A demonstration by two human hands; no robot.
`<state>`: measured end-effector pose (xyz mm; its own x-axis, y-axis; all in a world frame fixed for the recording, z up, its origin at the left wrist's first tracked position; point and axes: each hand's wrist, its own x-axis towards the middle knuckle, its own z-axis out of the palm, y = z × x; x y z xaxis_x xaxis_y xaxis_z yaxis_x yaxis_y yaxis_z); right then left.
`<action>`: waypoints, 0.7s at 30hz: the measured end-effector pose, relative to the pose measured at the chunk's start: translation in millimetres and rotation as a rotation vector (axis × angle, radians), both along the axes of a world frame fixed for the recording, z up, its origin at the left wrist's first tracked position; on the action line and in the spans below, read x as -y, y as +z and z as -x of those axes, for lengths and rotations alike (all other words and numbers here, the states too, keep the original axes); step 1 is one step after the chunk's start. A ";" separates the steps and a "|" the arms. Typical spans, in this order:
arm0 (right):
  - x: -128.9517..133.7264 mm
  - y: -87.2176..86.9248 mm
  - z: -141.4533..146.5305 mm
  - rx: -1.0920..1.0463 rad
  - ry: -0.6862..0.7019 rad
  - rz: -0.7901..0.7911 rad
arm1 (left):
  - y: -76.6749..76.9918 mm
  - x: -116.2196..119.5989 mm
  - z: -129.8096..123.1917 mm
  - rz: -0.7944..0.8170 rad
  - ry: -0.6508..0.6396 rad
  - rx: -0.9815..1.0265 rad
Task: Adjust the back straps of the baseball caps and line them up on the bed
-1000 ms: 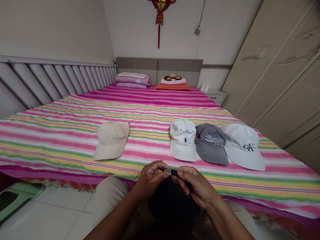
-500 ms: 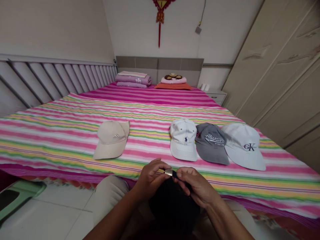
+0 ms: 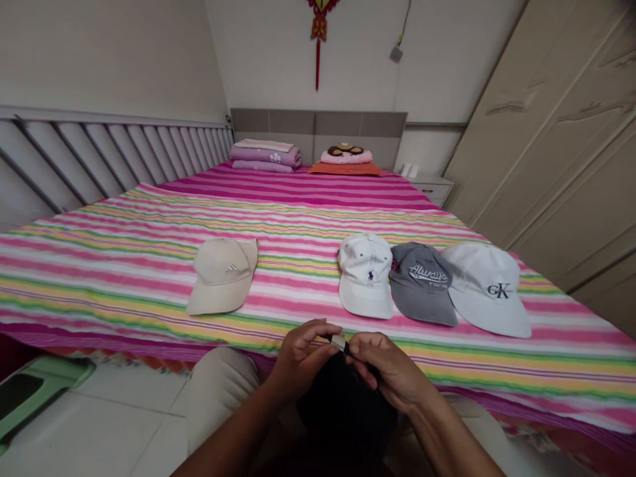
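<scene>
A black cap (image 3: 342,411) is between my hands, low over my lap, its strap end toward the bed. My left hand (image 3: 305,354) pinches the metal strap buckle (image 3: 339,341) between thumb and fingers. Close beside it, my right hand (image 3: 380,364) grips the black strap (image 3: 348,349) where it meets the buckle. On the bed beyond lie a beige cap (image 3: 223,275) at left, and to the right a white cap with a small dark emblem (image 3: 365,275), a grey cap (image 3: 423,281) and a white cap with CK letters (image 3: 489,288), side by side.
The caps lie on a striped bedsheet (image 3: 163,265). Folded purple bedding (image 3: 263,158) and an orange pillow (image 3: 345,169) are by the headboard (image 3: 278,122). A green stool (image 3: 54,381) stands on the floor at left; a wardrobe (image 3: 556,132) rises at right.
The buckle has tilted slightly in my fingers and sits a little further right. Both hands keep their hold, and the caps on the bed stay where they were.
</scene>
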<state>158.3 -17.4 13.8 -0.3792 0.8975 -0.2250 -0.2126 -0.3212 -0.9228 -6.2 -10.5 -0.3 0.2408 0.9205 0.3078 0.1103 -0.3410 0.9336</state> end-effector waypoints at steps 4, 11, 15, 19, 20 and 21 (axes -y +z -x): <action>0.5 -1.7 1.9 -0.029 0.013 -0.015 | -3.7 0.9 -3.4 0.048 -0.036 0.090; 3.7 0.7 4.2 -0.229 -0.049 0.013 | -15.9 0.6 -3.0 0.227 -0.005 0.268; 2.7 -1.7 4.0 -0.254 -0.096 0.013 | -13.6 -0.1 -6.7 0.293 -0.026 0.412; 2.3 -4.5 7.3 -0.187 -0.150 -0.006 | -11.5 0.2 -9.9 0.416 -0.064 0.494; 2.4 -4.6 8.2 -0.174 -0.158 -0.009 | -12.1 0.1 -10.0 0.454 -0.071 0.513; 2.5 -4.4 8.7 -0.162 -0.162 -0.009 | -13.2 -0.1 -9.9 0.489 -0.083 0.534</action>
<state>149.6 -19.9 9.4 -0.2601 0.9515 -0.1645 -0.4062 -0.2623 -0.8753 3.7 -10.4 -13.4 0.2480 0.9680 -0.0392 -0.4111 0.1418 0.9005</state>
